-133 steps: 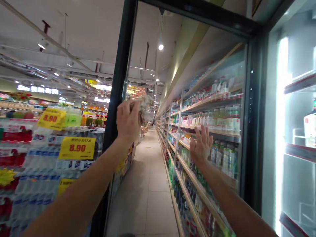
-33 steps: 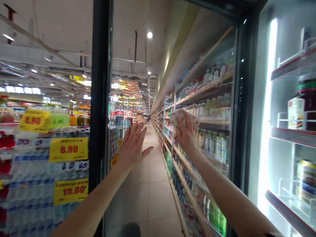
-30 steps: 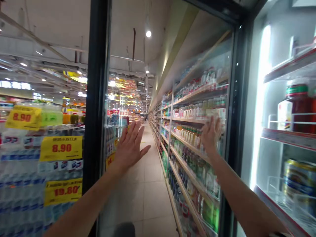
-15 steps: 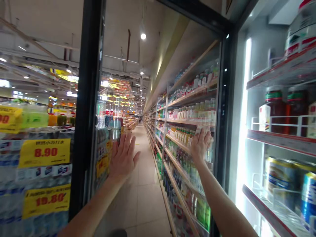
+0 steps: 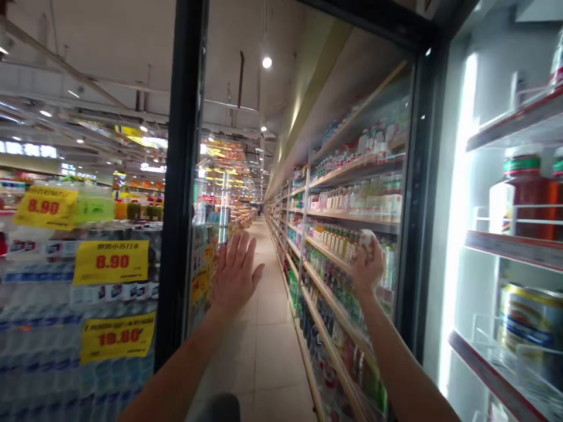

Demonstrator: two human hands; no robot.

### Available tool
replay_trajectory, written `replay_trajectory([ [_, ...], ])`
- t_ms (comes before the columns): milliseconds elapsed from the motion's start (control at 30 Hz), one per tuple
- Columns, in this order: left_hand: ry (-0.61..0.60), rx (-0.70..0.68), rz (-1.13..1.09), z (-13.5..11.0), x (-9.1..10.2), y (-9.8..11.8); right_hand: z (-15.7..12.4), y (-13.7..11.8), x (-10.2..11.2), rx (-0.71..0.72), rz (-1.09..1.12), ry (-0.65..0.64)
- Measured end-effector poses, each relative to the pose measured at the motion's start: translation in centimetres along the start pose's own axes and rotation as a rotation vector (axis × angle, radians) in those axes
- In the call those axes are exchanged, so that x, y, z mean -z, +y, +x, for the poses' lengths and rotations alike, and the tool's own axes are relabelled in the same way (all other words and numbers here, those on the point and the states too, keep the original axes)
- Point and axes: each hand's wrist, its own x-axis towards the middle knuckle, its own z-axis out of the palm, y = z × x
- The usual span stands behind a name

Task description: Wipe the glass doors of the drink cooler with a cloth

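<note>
In front of me stands an open cooler door, a clear glass pane in a black frame (image 5: 185, 176). My left hand (image 5: 236, 272) is spread against the glass, its fingers stretched upward and holding nothing. On the right side of the pane, my right hand (image 5: 368, 271) is closed around a crumpled white cloth (image 5: 366, 237) that is at the glass; whether it is paper or fabric I cannot tell. Through the pane I see the aisle floor (image 5: 257, 240).
Right of the door is the lit cooler, with red-liquid bottles (image 5: 523, 187) and cans (image 5: 530, 322) on wire-railed shelves. Stacked water bottles with yellow price signs (image 5: 111, 262) stand on the left. Long drink shelves (image 5: 328, 305) show through the glass.
My view has turned slightly left, so the scene sits farther right. The right hand has shifted a little leftward on the pane with the cloth. My left hand stays spread.
</note>
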Motion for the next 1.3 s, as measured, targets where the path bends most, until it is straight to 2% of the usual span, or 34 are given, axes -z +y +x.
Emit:
replay_trajectory([
  [33,0.000,-0.001,0.012,0.0,0.0,0.0,0.6,0.8,0.0,-0.029,0.003,0.032],
  [100,0.002,-0.008,0.041,-0.1,0.1,0.1,0.3,1.3,-0.1,0.015,-0.022,0.074],
  [167,0.009,-0.020,0.059,0.0,0.1,0.2,-2.2,0.4,0.1,0.109,-0.040,0.062],
  [267,0.020,-0.026,0.054,0.4,0.1,0.3,-8.9,-3.3,0.7,0.311,-0.015,-0.077],
  [333,0.018,-0.026,0.032,0.4,0.2,0.1,-13.3,-5.8,1.3,0.486,0.010,-0.219],
  [400,-0.002,-0.025,0.011,-0.4,0.4,-0.2,-15.5,-6.9,1.8,0.690,0.010,-0.390],
  [467,-0.033,-0.035,0.001,-2.3,0.8,-0.7,-14.9,-6.0,1.9,0.707,-0.041,-0.403],
  [500,-0.044,-0.042,0.003,-3.5,1.0,-0.9,-13.8,-5.1,1.9,0.634,-0.079,-0.348],
  [600,-0.050,-0.057,0.029,-6.9,1.4,-1.4,-10.6,-2.6,1.6,0.300,-0.173,-0.142],
  [667,-0.043,-0.048,0.038,-8.2,1.5,-1.6,-11.0,-3.0,1.4,0.227,-0.171,-0.120],
  [700,-0.038,-0.049,0.041,-8.4,1.4,-1.6,-12.1,-3.9,1.5,0.277,-0.148,-0.168],
  [833,-0.036,-0.087,0.081,-8.1,1.2,-1.8,-17.1,-8.2,1.9,0.679,0.038,-0.483],
  [900,-0.052,-0.103,0.094,-7.8,1.2,-1.9,-16.6,-8.0,1.8,0.715,0.042,-0.491],
  [967,-0.065,-0.107,0.092,-7.8,1.3,-2.0,-13.8,-5.6,1.6,0.614,-0.055,-0.384],
  [1067,-0.060,-0.101,0.083,-7.9,1.4,-2.0,-9.6,-1.2,1.3,0.305,-0.215,-0.184],
  [1133,-0.051,-0.091,0.078,-8.0,1.3,-1.9,-9.5,0.2,1.6,0.186,-0.273,-0.124],
  [1200,-0.045,-0.091,0.075,-8.1,1.2,-1.9,-12.0,-0.2,2.2,0.280,-0.262,-0.187],
  [1300,-0.051,-0.100,0.081,-8.2,1.1,-2.1,-16.5,-1.7,3.0,0.641,-0.121,-0.427],
])
